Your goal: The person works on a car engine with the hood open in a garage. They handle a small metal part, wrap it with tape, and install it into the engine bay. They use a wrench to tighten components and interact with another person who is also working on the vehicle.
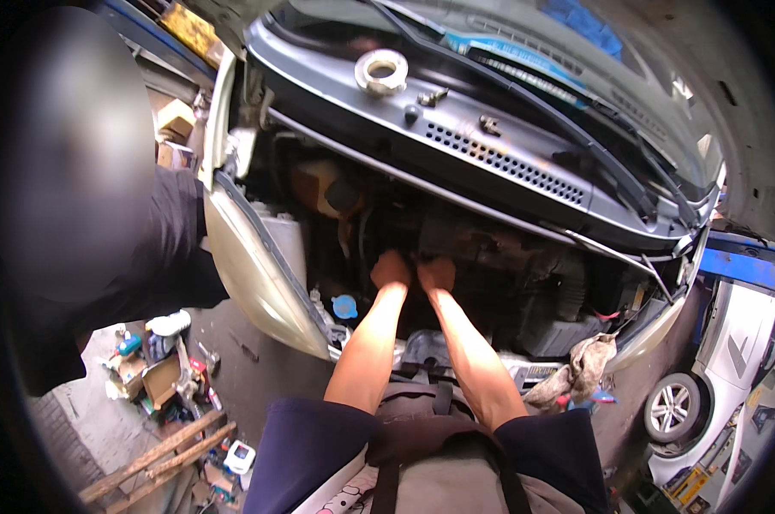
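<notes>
My left hand [391,271] and my right hand [436,273] are close together, deep in the dark engine bay [473,291] of a car with its hood raised. Both look closed, with fingertips lost in shadow; what they grip, if anything, I cannot make out. Left of them sit a yellowish reservoir [317,184] and a blue cap [344,306]. A pale tape roll [367,73] and small metal parts [490,125] lie on the black cowl [353,111] above. A dirty rag [586,360] hangs over the front edge at right.
A person in dark clothing [173,223] stands at the car's left fender [259,283]. Below lie boxes [160,381], tools and wooden boards [182,445] on the floor. At right are another white car [730,325] and a blue beam [739,257]. The raised hood [751,154] overhangs the right side.
</notes>
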Tool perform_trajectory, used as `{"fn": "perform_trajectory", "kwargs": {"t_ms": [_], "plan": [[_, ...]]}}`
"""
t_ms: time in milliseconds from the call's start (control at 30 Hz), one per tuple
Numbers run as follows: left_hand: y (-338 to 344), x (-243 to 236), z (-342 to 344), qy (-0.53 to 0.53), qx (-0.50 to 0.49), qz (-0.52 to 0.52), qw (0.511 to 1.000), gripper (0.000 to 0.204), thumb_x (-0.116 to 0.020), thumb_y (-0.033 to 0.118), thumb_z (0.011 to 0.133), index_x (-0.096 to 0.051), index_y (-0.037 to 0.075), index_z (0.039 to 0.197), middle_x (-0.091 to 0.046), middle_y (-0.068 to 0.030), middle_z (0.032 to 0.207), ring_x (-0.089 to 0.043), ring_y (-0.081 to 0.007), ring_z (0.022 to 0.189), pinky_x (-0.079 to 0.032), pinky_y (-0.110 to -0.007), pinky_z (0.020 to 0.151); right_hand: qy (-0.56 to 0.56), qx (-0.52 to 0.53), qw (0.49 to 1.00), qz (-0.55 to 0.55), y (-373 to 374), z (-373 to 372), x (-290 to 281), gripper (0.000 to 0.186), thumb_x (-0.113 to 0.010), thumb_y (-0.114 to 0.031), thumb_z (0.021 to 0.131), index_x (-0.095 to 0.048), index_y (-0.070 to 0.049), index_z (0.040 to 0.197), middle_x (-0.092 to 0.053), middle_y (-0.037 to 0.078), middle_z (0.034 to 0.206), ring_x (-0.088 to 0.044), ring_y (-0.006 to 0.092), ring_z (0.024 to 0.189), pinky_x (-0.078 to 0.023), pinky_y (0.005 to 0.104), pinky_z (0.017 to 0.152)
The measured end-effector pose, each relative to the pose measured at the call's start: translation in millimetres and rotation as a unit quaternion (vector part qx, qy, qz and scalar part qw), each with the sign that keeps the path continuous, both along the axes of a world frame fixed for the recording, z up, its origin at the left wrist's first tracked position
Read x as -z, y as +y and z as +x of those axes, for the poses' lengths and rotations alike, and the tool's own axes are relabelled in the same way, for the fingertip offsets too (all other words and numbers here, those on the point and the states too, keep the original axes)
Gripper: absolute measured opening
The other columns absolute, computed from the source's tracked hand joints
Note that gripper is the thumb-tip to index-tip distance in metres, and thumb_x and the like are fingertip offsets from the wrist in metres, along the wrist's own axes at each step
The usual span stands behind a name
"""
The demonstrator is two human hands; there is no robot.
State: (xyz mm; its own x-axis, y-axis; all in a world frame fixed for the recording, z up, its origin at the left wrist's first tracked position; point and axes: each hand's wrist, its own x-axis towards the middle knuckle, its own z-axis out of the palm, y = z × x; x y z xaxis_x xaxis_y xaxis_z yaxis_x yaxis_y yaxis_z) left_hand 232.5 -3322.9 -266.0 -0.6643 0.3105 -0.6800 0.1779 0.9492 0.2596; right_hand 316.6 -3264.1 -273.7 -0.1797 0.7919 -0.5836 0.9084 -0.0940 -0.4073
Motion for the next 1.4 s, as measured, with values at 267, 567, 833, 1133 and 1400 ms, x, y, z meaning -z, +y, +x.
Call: {"fn": "perform_trajectory", "kwargs": {"t_ms": [267, 567, 833, 1133, 1400], "plan": [[3, -7, -10, 0.002, 0.023, -0.005, 1.000, 0.037, -0.074, 0.038, 0.081, -0.074, 0.007, 0.101, -0.071, -0.0162, 0.111, -0.069, -0.0337, 0.104, -0.059, -0.044, 0.084, 0.103, -0.122, 0.984, 0.083, -25, 19, -83, 0.049, -0.064, -0.048, 0.091, -0.068, -0.001, 0.103, -0.070, 0.026, 0.093, -0.068, 0.0423, 0.092, -0.053, 0.0488, 0.082], [-7, -33, -10, 0.001, 0.016, 0.027, 1.000, 0.063, -0.084, 0.056, 0.068, -0.072, 0.009, 0.108, -0.072, -0.0152, 0.111, -0.069, -0.0324, 0.105, -0.058, -0.044, 0.084, 0.305, -0.106, 0.857, 0.402, 123, -48, -245, 0.024, -0.073, -0.020, 0.089, -0.065, 0.000, 0.098, -0.066, 0.013, 0.071, -0.064, 0.0231, 0.063, -0.049, 0.0340, 0.062], [-10, -26, -10, -0.021, -0.013, 0.032, 0.999, 0.064, -0.083, 0.060, 0.064, -0.075, 0.010, 0.103, -0.072, -0.0142, 0.110, -0.069, -0.0315, 0.104, -0.057, -0.043, 0.084, 0.116, -0.214, 0.876, 0.417, 173, -70, -239, 0.035, -0.071, -0.037, 0.088, -0.066, -0.002, 0.086, -0.070, 0.020, 0.083, -0.069, 0.0385, 0.079, -0.054, 0.0440, 0.074], [-17, -26, -10, -0.021, -0.022, 0.052, 0.998, 0.063, -0.084, 0.057, 0.066, -0.073, 0.009, 0.104, -0.072, -0.0144, 0.111, -0.069, -0.0308, 0.103, -0.057, -0.042, 0.084, 0.391, -0.216, 0.846, 0.292, 47, -5, -240, 0.016, -0.064, -0.012, 0.089, -0.067, 0.001, 0.098, -0.070, 0.016, 0.084, -0.069, 0.0179, 0.080, -0.052, 0.0292, 0.075], [-8, -31, -13, -0.028, -0.023, 0.023, 0.999, 0.060, -0.085, 0.054, 0.066, -0.074, 0.008, 0.102, -0.072, -0.0158, 0.109, -0.069, -0.0304, 0.104, -0.058, -0.042, 0.083, 0.180, -0.151, 0.961, 0.143, 0, 66, -26, 0.021, -0.068, -0.016, 0.088, -0.068, -0.002, 0.105, -0.071, 0.020, 0.098, -0.068, 0.0379, 0.096, -0.053, 0.0429, 0.084]]}}
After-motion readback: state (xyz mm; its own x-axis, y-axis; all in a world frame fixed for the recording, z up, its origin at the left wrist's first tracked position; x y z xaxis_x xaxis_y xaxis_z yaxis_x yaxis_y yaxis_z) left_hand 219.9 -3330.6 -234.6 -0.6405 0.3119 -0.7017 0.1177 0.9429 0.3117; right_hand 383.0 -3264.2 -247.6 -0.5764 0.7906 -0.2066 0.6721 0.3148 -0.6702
